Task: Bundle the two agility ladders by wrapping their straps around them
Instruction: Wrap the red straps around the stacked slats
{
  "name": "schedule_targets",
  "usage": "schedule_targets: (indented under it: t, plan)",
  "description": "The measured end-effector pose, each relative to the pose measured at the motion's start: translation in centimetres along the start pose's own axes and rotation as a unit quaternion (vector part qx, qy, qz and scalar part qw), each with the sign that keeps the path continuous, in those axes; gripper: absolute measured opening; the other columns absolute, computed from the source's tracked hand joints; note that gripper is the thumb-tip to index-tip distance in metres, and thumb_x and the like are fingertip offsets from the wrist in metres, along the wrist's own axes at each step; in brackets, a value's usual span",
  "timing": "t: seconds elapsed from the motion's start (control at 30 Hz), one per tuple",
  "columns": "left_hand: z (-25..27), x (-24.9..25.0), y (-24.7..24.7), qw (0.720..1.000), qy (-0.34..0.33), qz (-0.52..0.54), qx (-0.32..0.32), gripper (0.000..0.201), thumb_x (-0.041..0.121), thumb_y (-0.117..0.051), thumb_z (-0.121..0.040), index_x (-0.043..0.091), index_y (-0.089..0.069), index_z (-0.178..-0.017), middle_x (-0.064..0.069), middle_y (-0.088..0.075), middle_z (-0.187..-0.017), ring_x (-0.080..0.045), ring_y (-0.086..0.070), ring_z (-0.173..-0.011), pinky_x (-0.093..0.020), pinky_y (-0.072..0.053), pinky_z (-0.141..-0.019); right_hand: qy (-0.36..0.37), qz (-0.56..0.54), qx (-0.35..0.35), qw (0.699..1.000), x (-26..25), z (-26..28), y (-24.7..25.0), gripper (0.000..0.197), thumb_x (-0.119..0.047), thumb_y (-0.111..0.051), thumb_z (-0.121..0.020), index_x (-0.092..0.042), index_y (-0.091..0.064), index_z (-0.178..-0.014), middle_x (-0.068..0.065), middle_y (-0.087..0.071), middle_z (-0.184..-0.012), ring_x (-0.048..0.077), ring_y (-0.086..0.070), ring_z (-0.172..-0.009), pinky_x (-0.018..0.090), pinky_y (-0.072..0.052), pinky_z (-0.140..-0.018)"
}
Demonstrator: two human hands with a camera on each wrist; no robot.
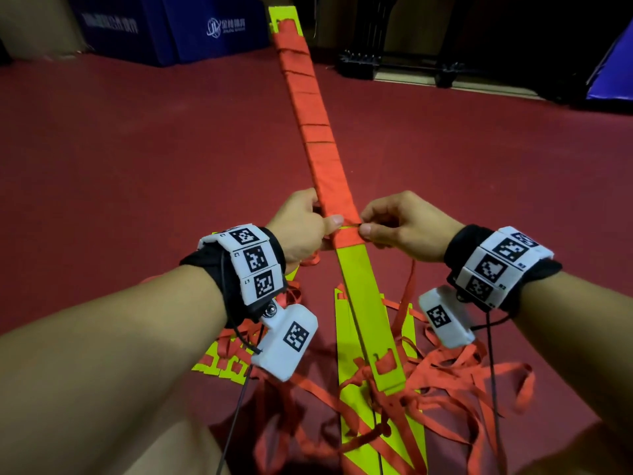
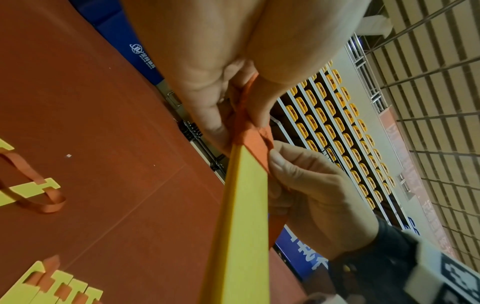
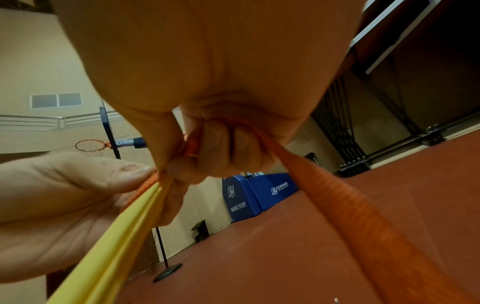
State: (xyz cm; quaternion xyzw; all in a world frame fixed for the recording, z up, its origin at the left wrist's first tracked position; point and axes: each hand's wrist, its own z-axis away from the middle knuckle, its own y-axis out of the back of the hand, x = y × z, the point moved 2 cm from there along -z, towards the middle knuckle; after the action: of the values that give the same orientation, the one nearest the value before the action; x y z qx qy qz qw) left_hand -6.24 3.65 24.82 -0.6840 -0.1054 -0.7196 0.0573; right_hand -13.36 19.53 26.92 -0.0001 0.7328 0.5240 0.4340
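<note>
I see a long stack of yellow ladder slats held up off the red floor, its long axis running from the lower centre of the head view away to the upper centre. The far part is already bound in neat turns of red strap; the near part is bare yellow. My left hand grips the stack from the left side of the frame, fingers curled round its edge and thumb pressed on top at the last turn. My right hand meets it from the right, thumb and forefinger pinching the strap right at the stack's edge, with the loose length trailing down from its curled fingers toward the lower right. Both hands touch the stack at the boundary between wrapped and bare, so I judge the next turn must travel across the slats, at right angles to the long axis, and toward me. The right hand holds the free strap and is the one placed to carry it round. Below my wrists, at the bottom of the frame, more yellow slats and tangled red strap lie heaped on the floor. Blue pads stand at the upper left.
</note>
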Motion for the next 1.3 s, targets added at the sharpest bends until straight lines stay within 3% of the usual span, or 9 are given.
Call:
schedule_targets:
  t: [0.13, 0.27, 0.37, 0.5, 0.63, 0.73, 0.9, 1.13, 1.3]
  plan:
    - [0.0, 0.0, 0.4, 1.0, 0.002, 0.028, 0.014, 0.025, -0.012, -0.057, -0.094, 0.009, -0.058, -0.107, -0.012, -0.07, -0.093, -0.03, -0.067, -0.093, -0.049, -0.055, -0.093, 0.011, -0.017, 0.013, 1.0, -0.3, 0.1, 0.0, 0.018, -0.019, -0.065, -0.096, -0.021, -0.062, -0.078, -0.01, -0.06, -0.058, 0.002, -0.049, -0.052, 0.017, -0.038, -0.055]
    - [0.4, 0.4, 0.3, 1.0, 0.021, 0.005, 0.009, 0.036, 0.025, -0.081, -0.064, 0.022, -0.061, -0.093, -0.012, -0.074, -0.098, -0.025, -0.065, -0.082, -0.043, -0.05, -0.068, 0.024, -0.018, 0.018, 0.999, -0.8, 0.0, -0.5, 0.016, -0.017, -0.069, -0.094, -0.021, -0.063, -0.079, -0.008, -0.063, -0.06, 0.003, -0.052, -0.054, 0.018, -0.04, -0.056]
    - [0.5, 0.1, 0.1, 0.999, 0.026, 0.035, -0.021, 0.034, 0.016, -0.082, -0.082, 0.021, -0.051, -0.096, 0.001, -0.067, -0.079, -0.016, -0.067, -0.067, -0.031, -0.051, -0.061, 0.044, -0.02, 0.016, 0.999, -1.1, -0.2, -0.7, 0.018, -0.014, -0.072, -0.091, -0.023, -0.063, -0.077, -0.004, -0.067, -0.064, 0.006, -0.056, -0.057, 0.023, -0.044, -0.057]
    - [0.8, 0.3, 0.2, 0.998, 0.016, 0.035, -0.042, 0.03, 0.006, -0.074, -0.09, 0.016, -0.048, -0.1, -0.012, -0.06, -0.09, -0.019, -0.068, -0.067, -0.029, -0.055, -0.056, 0.051, -0.051, 0.002, 0.997, -1.4, 0.0, -0.9, 0.016, -0.012, -0.073, -0.089, -0.018, -0.063, -0.079, 0.0, -0.07, -0.067, 0.008, -0.06, -0.06, 0.025, -0.047, -0.061]
    - [1.0, 0.8, 0.4, 0.996, 0.003, 0.067, -0.06, 0.042, 0.003, -0.068, -0.094, 0.009, -0.047, -0.129, -0.006, -0.068, -0.084, -0.019, -0.071, -0.068, -0.053, -0.061, -0.083, 0.027, -0.173, -0.006, 0.985, -1.3, 0.0, -0.8, 0.013, 0.005, -0.065, -0.091, -0.007, -0.061, -0.086, -0.006, -0.066, -0.062, 0.001, -0.054, -0.052, 0.013, -0.041, -0.054]
    - [1.0, 0.8, 0.6, 0.997, -0.003, 0.059, -0.056, 0.035, 0.011, -0.07, -0.092, 0.006, -0.052, -0.121, 0.001, -0.072, -0.08, -0.019, -0.071, -0.069, -0.068, -0.045, -0.096, 0.014, -0.22, -0.002, 0.975, -1.2, -0.1, -0.6, 0.016, 0.011, -0.06, -0.091, -0.005, -0.062, -0.087, -0.005, -0.062, -0.059, 0.004, -0.047, -0.05, 0.015, -0.035, -0.049]
    - [1.0, 0.7, 0.1, 0.997, 0.013, 0.07, -0.035, 0.028, -0.01, -0.054, -0.097, 0.005, -0.048, -0.12, -0.009, -0.067, -0.085, -0.011, -0.067, -0.056, -0.025, -0.056, -0.053, -0.008, -0.148, 0.028, 0.989, -1.1, -0.5, -0.6, 0.02, -0.002, -0.077, -0.083, -0.013, -0.063, -0.075, -0.002, -0.056, -0.059, 0.008, -0.048, -0.054, 0.019, -0.038, -0.053]
    - [1.0, 1.0, 0.6, 0.994, 0.007, 0.097, -0.045, 0.034, -0.016, -0.05, -0.095, 0.007, -0.052, -0.119, -0.01, -0.067, -0.094, -0.018, -0.069, -0.072, -0.031, -0.061, -0.062, -0.054, -0.064, 0.013, 0.996, -0.1, -0.2, -0.3, 0.03, -0.037, -0.078, -0.084, -0.012, -0.064, -0.074, -0.002, -0.059, -0.057, 0.012, -0.049, -0.052, 0.028, -0.037, -0.057]
    - [1.1, 1.3, 0.6, 0.993, 0.002, 0.112, -0.036, 0.034, -0.015, -0.051, -0.095, 0.005, -0.06, -0.122, -0.01, -0.066, -0.102, -0.016, -0.07, -0.075, -0.026, -0.057, -0.057, -0.02, -0.09, -0.001, 0.996, -1.0, 0.3, -0.2, 0.044, -0.033, -0.071, -0.091, 0.001, -0.062, -0.065, 0.0, -0.055, -0.051, 0.014, -0.043, -0.05, 0.025, -0.033, -0.051]
